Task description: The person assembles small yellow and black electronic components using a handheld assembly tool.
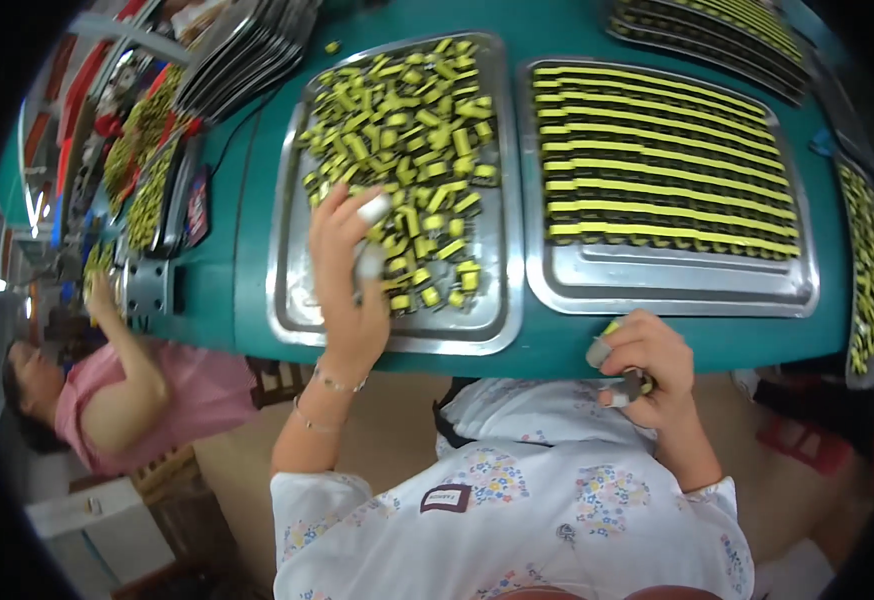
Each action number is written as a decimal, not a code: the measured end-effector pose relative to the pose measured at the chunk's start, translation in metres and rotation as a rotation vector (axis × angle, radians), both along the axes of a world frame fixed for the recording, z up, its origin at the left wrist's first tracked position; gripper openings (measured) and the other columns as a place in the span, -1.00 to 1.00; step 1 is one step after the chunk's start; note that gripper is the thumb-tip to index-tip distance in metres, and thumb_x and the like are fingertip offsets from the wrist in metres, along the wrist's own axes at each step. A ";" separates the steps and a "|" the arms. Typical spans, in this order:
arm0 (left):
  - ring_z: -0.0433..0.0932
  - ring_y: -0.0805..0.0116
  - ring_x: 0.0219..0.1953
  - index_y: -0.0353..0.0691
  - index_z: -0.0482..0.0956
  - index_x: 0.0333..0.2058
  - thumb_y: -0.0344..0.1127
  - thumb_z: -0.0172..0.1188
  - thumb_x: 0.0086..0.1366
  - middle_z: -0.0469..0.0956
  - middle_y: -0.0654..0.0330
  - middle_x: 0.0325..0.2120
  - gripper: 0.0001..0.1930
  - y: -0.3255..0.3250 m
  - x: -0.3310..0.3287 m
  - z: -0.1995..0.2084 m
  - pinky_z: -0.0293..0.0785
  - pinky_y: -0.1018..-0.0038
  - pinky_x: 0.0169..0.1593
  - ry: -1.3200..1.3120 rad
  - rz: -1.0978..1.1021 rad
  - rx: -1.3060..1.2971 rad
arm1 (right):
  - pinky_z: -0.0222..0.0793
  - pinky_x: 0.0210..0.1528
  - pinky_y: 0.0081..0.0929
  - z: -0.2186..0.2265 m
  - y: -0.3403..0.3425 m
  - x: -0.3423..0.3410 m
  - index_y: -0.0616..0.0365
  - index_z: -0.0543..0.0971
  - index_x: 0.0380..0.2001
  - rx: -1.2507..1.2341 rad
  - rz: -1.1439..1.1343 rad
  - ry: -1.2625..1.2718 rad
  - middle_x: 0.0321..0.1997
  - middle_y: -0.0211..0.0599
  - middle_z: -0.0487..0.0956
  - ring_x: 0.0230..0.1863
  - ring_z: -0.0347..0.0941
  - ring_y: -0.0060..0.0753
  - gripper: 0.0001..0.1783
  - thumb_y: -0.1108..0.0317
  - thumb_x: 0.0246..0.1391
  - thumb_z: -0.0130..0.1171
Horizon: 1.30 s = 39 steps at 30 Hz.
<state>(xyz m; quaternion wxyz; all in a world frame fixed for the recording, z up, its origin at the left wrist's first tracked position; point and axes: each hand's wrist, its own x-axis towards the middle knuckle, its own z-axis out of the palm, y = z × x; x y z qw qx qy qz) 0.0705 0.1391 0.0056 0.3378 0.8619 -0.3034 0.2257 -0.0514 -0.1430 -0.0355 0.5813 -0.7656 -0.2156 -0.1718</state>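
Note:
A metal tray carries a loose heap of small yellow-and-black coil-like components. Over the near left part of that heap is my left hand, its fingers bent and spread, with white coverings on the thumb and a fingertip; nothing shows between them. My right hand is closed in front of the table's near edge, also with covered fingertips. Bits of yellow and black stick out of its grip, apparently a few of the same components; the palm side is hidden. A second metal tray to the right holds such components in straight rows.
Another tray of loose components lies along the right edge of the green table. Filled trays are stacked at the far right, thin metal trays at the far left. A person in pink works at the left beside a metal block.

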 end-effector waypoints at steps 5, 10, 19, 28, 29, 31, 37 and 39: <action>0.44 -0.15 -0.09 -0.34 0.47 -0.07 -0.70 -0.08 -0.15 0.47 -0.15 -0.14 -0.45 -0.023 -0.025 0.007 0.35 0.15 0.03 0.068 -0.056 0.248 | 0.40 -0.25 -0.26 -0.005 -0.009 -0.007 0.17 0.52 -0.39 -0.108 -0.068 -0.051 -0.32 -0.20 0.57 -0.30 0.51 -0.11 -0.68 0.12 -0.05 0.22; 0.43 -0.16 -0.13 -0.33 0.42 -0.04 -0.59 0.13 -0.05 0.42 -0.08 -0.12 -0.51 -0.051 -0.052 0.006 0.37 0.19 -0.10 0.079 0.132 0.451 | 0.36 -0.15 -0.24 0.004 -0.009 -0.013 0.18 0.44 -0.28 -0.059 -0.032 0.065 -0.23 -0.23 0.47 -0.17 0.40 -0.07 -0.62 0.40 -0.31 0.19; 0.53 0.00 -0.31 -0.23 0.58 -0.19 -0.31 0.14 0.05 0.52 0.01 -0.32 -0.69 -0.080 -0.052 0.016 0.49 0.24 -0.26 -0.174 0.072 0.309 | 0.32 -0.21 -0.28 0.000 0.000 -0.027 0.17 0.41 -0.39 -0.048 -0.077 -0.080 -0.33 -0.24 0.42 -0.23 0.35 -0.06 -0.74 0.39 -0.23 0.18; 0.49 -0.04 -0.21 -0.34 0.48 -0.08 -0.42 0.19 0.05 0.45 -0.08 -0.20 -0.60 -0.106 -0.066 0.021 0.46 0.28 -0.17 -0.196 -0.453 0.200 | 0.27 -0.20 -0.54 0.025 0.004 -0.010 0.22 0.41 -0.12 0.375 0.037 0.284 -0.28 -0.41 0.44 -0.23 0.32 -0.62 -0.58 0.16 0.08 0.21; 0.46 -0.07 -0.17 -0.30 0.37 0.05 -0.47 0.22 0.04 0.39 -0.09 -0.09 -0.47 -0.106 -0.064 0.018 0.47 0.27 -0.16 -0.202 -0.520 0.238 | 0.27 -0.24 -0.53 0.026 0.006 -0.010 0.22 0.41 -0.16 0.423 0.016 0.286 -0.32 -0.42 0.43 -0.26 0.31 -0.62 -0.62 0.22 0.05 0.22; 0.47 -0.05 -0.16 -0.28 0.40 0.03 -0.45 0.22 0.05 0.41 -0.06 -0.12 -0.50 -0.111 -0.064 0.020 0.45 0.23 -0.12 -0.227 -0.537 0.212 | 0.27 -0.25 -0.54 0.024 0.006 -0.007 0.20 0.43 -0.20 0.526 0.035 0.305 -0.33 -0.48 0.42 -0.28 0.29 -0.66 -0.68 0.26 0.05 0.24; 0.45 -0.04 -0.15 -0.31 0.45 -0.01 -0.43 0.27 0.06 0.38 -0.05 -0.12 -0.54 -0.120 -0.070 0.016 0.42 0.22 -0.07 0.062 -0.439 -0.065 | 0.23 -0.38 -0.63 0.020 0.006 -0.006 0.16 0.43 -0.17 0.719 0.087 0.447 -0.32 -0.53 0.41 -0.39 0.26 -0.69 -0.64 0.17 0.08 0.24; 0.46 -0.01 -0.15 -0.33 0.44 -0.01 -0.45 0.26 0.09 0.37 -0.05 -0.13 -0.55 -0.124 -0.077 0.016 0.42 0.22 -0.06 0.092 -0.425 -0.116 | 0.20 -0.43 -0.66 0.018 0.006 -0.006 0.15 0.43 -0.16 0.781 0.131 0.517 -0.33 -0.53 0.40 -0.43 0.24 -0.71 -0.62 0.15 0.08 0.25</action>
